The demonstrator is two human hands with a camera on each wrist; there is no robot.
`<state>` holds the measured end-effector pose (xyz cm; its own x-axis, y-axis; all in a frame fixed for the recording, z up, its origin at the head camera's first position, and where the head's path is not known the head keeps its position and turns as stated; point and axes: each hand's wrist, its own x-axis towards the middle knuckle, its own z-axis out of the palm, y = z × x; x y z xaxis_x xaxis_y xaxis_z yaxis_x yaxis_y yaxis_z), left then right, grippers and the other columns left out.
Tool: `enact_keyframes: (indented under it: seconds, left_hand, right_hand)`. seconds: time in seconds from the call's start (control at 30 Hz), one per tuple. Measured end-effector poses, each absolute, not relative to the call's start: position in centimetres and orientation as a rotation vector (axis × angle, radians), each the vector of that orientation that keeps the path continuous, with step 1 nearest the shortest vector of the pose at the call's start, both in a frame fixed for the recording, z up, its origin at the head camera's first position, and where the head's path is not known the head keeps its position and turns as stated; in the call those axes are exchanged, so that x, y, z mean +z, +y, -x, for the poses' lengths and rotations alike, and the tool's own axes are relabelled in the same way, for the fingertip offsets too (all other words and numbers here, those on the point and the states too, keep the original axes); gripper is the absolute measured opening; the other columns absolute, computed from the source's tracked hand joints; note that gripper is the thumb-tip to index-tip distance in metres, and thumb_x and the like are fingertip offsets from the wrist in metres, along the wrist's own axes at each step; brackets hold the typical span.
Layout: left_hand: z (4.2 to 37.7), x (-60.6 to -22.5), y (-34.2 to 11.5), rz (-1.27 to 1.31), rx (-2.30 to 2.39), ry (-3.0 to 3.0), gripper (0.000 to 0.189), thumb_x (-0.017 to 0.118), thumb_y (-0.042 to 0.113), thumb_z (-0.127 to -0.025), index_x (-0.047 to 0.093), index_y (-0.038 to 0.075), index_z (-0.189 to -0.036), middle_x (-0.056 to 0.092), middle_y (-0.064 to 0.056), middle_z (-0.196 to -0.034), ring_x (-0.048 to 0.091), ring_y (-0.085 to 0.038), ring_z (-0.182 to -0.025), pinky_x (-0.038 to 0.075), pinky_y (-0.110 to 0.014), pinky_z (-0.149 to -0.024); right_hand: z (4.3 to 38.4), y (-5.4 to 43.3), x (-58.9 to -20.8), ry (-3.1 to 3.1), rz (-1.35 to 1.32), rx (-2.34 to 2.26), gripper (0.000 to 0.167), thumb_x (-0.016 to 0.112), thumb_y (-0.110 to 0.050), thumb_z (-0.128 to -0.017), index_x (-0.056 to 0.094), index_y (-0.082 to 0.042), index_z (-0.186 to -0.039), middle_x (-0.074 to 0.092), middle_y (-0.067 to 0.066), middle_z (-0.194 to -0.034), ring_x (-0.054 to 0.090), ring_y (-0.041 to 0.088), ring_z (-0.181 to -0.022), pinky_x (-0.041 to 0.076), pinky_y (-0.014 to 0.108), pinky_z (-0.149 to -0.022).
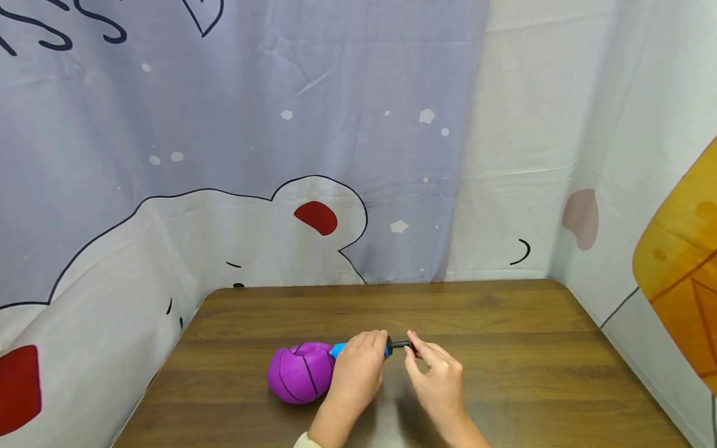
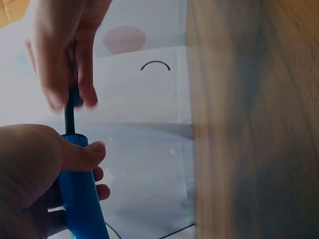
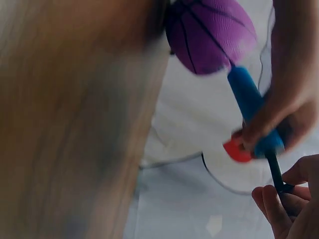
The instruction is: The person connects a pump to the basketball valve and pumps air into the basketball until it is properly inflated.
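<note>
Backdrop: from my remote seat I see printed cloth [image 1: 392, 143] behind the purple ball [image 1: 300, 376].
Table: wood-grain tabletop [image 1: 538, 361], under the ball.
Ball: purple with black lines, creased near its top; my landmark.
Left hand [image 1: 360, 368]: just right of the ball, fingers wrapped round the blue pump [image 3: 245, 92].
Right hand [image 1: 439, 376]: farther right of the ball, pinching the pump's handle.
Pump: its tip meets the ball's right side.
Black rod [image 1: 399, 344]: right of the ball, between both hands.
</note>
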<state>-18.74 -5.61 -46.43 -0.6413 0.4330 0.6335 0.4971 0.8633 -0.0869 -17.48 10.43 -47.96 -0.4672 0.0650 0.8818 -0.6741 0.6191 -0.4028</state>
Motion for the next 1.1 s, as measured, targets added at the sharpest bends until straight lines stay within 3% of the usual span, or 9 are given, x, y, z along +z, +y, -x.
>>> enact_keyframes:
  seconds: [0.23, 0.43, 0.67, 0.93, 1.1]
  left_hand:
    - [18.8, -46.5, -5.8, 0.689, -0.183, -2.391, 0.038, 0.085, 0.009, -0.078, 0.069, 0.009, -0.113, 0.074, -0.002, -0.106, 0.071, -0.016, -0.099, 0.057, -0.03, -0.096]
    - [19.0, -46.1, -6.6, 0.666, -0.245, -2.439, 0.045, 0.086, 0.013, -0.077, 0.067, 0.009, -0.118, 0.073, -0.004, -0.11, 0.07, -0.019, -0.104, 0.056, -0.033, -0.099]
    - [19.1, -45.8, -7.0, 0.656, -0.266, -2.451, 0.044, 0.085, 0.013, -0.079, 0.066, 0.009, -0.119, 0.072, -0.004, -0.111, 0.07, -0.02, -0.101, 0.059, -0.033, -0.092]
    - [19.0, -46.2, -6.2, 0.671, -0.254, -2.381, 0.043, 0.086, 0.007, -0.076, 0.068, 0.006, -0.114, 0.073, -0.005, -0.107, 0.07, -0.019, -0.096, 0.06, -0.032, -0.086]
    - [18.9, -46.3, -5.5, 0.679, -0.194, -2.372, 0.043, 0.088, 0.009, -0.074, 0.069, 0.005, -0.112, 0.074, -0.005, -0.105, 0.071, -0.017, -0.094, 0.06, -0.03, -0.086]
  right_hand:
    - [17.9, 11.0, -47.5, -1.856, -0.61, 0.911, 0.03, 0.073, 0.009, -0.072, 0.076, 0.006, -0.101, 0.077, 0.015, -0.089, 0.073, 0.022, -0.066, 0.059, 0.019, -0.06]
    - [18.3, 13.7, -45.8, -1.795, -0.55, 0.839, 0.029, 0.069, 0.004, -0.076, 0.078, 0.002, -0.103, 0.078, 0.012, -0.087, 0.071, 0.019, -0.065, 0.059, 0.017, -0.065]
    - [18.3, 15.9, -44.9, -1.792, -0.458, 0.786, 0.029, 0.068, 0.002, -0.077, 0.079, -0.002, -0.103, 0.078, 0.009, -0.092, 0.072, 0.018, -0.063, 0.056, 0.01, -0.066]
    - [18.0, 13.6, -46.2, -1.748, -0.431, 0.796, 0.031, 0.069, 0.005, -0.075, 0.078, 0.001, -0.104, 0.078, 0.013, -0.096, 0.075, 0.026, -0.072, 0.06, 0.023, -0.059]
    - [17.7, 10.9, -47.5, -1.804, -0.484, 0.887, 0.033, 0.074, 0.01, -0.073, 0.077, 0.003, -0.106, 0.077, 0.015, -0.098, 0.075, 0.024, -0.072, 0.06, 0.02, -0.064]
